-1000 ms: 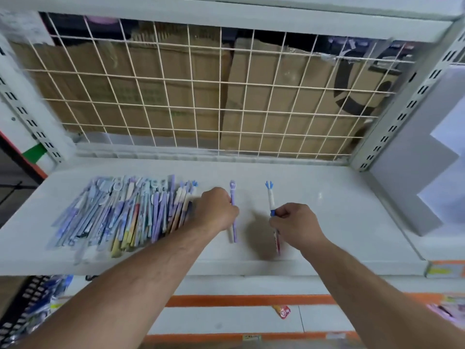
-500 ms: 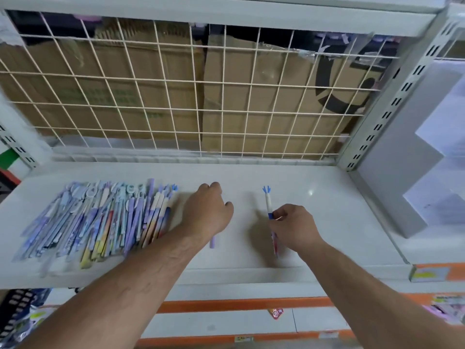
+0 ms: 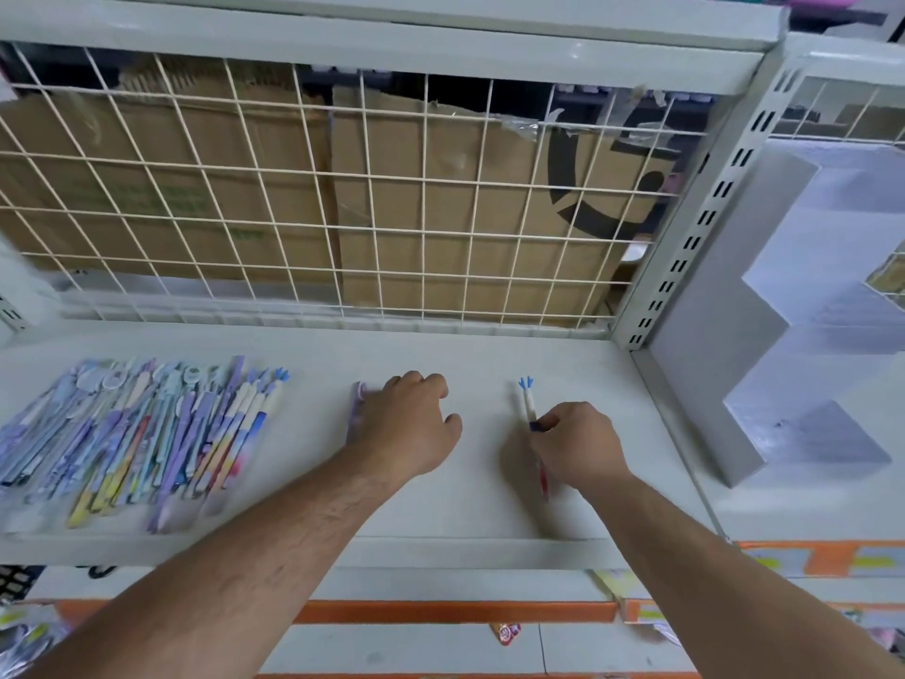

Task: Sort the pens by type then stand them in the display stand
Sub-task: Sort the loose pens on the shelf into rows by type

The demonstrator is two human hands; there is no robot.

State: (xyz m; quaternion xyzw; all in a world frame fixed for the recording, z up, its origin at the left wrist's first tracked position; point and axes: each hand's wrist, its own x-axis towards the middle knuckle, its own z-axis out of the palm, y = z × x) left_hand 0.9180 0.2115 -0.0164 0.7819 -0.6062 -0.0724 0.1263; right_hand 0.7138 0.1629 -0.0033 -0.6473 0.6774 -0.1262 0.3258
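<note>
On the shelf, sorting under way: two pens set apart, one at each hand.
Right hand: grip pinched on blue-tufted pen, long axis 12-to-6, tuft at 12. Left hand: fingers curled, lilac pen touching its 9 o'clock edge, parallel; whether gripped, cannot tell. Unsorted pile at 9, nearer the left hand. Stepped stand at 3, nearer the right hand.

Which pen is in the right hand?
The rightmost white pen, blue pronged top, pinched by the right hand; the purple pen lies beside the left hand, the rest in the pile.
</note>
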